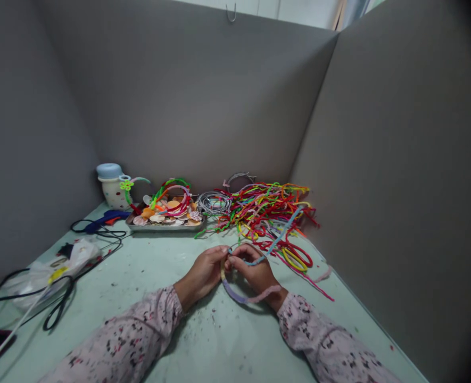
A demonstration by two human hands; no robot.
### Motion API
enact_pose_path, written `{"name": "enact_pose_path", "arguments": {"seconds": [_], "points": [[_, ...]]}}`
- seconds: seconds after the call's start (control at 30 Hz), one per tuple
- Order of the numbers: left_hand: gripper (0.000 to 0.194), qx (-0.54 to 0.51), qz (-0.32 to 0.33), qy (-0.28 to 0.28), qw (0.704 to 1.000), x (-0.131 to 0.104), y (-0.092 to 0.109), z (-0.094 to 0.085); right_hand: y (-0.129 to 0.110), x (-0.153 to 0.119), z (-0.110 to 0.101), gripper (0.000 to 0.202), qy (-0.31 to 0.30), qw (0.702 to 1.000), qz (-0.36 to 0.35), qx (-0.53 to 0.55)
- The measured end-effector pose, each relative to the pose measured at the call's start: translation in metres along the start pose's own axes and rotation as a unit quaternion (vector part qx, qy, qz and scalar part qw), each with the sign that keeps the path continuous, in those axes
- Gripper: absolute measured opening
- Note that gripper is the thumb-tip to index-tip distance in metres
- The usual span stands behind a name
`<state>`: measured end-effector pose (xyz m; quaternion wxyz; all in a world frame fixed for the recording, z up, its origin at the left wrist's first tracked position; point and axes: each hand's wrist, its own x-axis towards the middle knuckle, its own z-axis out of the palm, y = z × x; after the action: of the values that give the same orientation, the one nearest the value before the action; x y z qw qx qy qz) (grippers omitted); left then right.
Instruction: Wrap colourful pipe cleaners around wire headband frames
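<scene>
My left hand (pixel 208 271) pinches the upper end of a curved band (pixel 235 295) wrapped in fuzzy yellow, purple and pink. The band hangs below the fingers and its pink end passes by my right wrist. My right hand (pixel 255 270) is closed beside it, fingertips nearly touching the left ones, holding a light blue fuzzy stem (pixel 281 236). The stem's long free end rises to the upper right, while a bit of blue shows at the band's tip between the hands. How the stem meets the band is partly hidden by the fingers.
Behind the hands lie a metal tray (pixel 163 227) of shells and fuzzy rings, a coil of silver wire (pixel 214 203) and a tangled pile of coloured stems (pixel 263 207). At the left are a lidded cup (pixel 116 191), black cables (pixel 117 242) and a plastic bag (pixel 81 255). Grey panels surround the table.
</scene>
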<state>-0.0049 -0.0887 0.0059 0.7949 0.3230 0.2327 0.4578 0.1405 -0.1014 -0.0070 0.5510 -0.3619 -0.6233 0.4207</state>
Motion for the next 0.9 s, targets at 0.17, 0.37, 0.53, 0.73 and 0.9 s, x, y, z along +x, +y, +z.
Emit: {"name": "enact_pose_path", "arguments": {"seconds": [0.17,0.37,0.53,0.73,0.9], "points": [[0.010,0.016,0.003,0.002,1.000,0.000,-0.002,-0.001,0.002,-0.001,-0.004,0.005,-0.020,0.996,-0.039,-0.072],[0.009,-0.017,-0.021,0.019,0.999,0.001,-0.002,0.000,-0.001,0.002,-0.004,0.009,-0.010,0.992,-0.082,-0.092],[0.008,-0.067,-0.037,0.028,0.997,0.003,0.001,-0.004,-0.001,0.006,-0.007,0.012,0.031,0.972,-0.179,-0.149],[0.013,-0.116,-0.045,0.058,0.991,0.005,0.005,-0.007,-0.001,0.003,-0.011,0.020,0.066,0.970,-0.165,-0.168],[0.025,-0.121,-0.037,0.060,0.990,0.007,0.007,-0.008,-0.008,0.000,-0.009,0.018,0.030,0.987,-0.110,-0.116]]}}
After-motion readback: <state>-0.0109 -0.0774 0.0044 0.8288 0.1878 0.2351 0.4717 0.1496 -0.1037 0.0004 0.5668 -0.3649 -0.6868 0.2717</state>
